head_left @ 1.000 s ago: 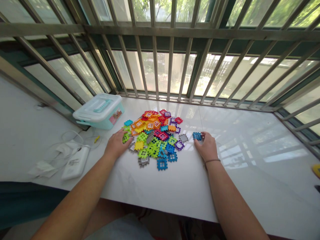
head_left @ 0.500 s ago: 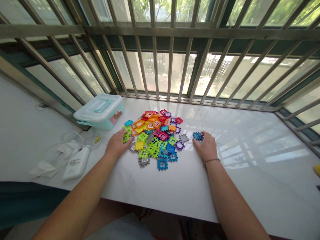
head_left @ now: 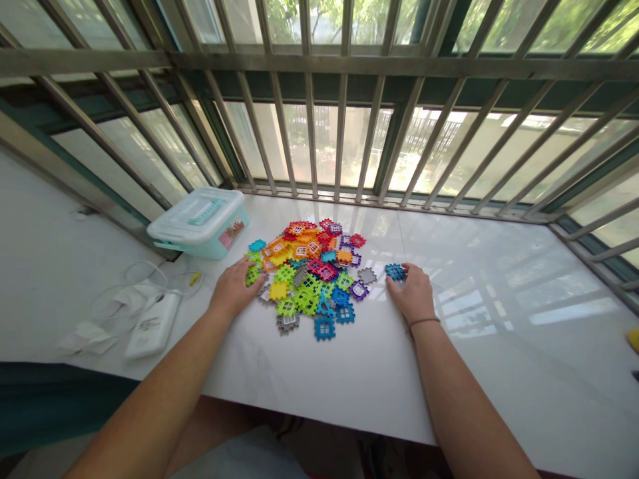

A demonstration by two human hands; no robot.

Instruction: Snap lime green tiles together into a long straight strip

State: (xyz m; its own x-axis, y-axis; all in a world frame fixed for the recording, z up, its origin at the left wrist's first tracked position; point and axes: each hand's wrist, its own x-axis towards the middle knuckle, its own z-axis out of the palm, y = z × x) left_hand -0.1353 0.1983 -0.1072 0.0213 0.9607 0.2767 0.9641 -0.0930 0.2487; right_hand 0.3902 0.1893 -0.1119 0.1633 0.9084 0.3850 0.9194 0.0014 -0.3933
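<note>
Right hand point(head_left: 412, 291): fingers part-curled against blue tile point(head_left: 395, 271), at pile's point(head_left: 307, 299) 3 o'clock; grip unclear. Left hand point(head_left: 234, 287): loosely curled, 9 o'clock, grip unclear. Seemingly positioning one tile; shifting it calls for pinching.

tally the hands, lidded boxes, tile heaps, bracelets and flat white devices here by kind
Left hand and right hand: 2
Lidded box: 1
Tile heap: 1
Bracelet: 1
Flat white device: 1
Total: 6
The tile heap overlaps too much to count piece by piece; the blue tile at the right hand may be more than one.
</note>
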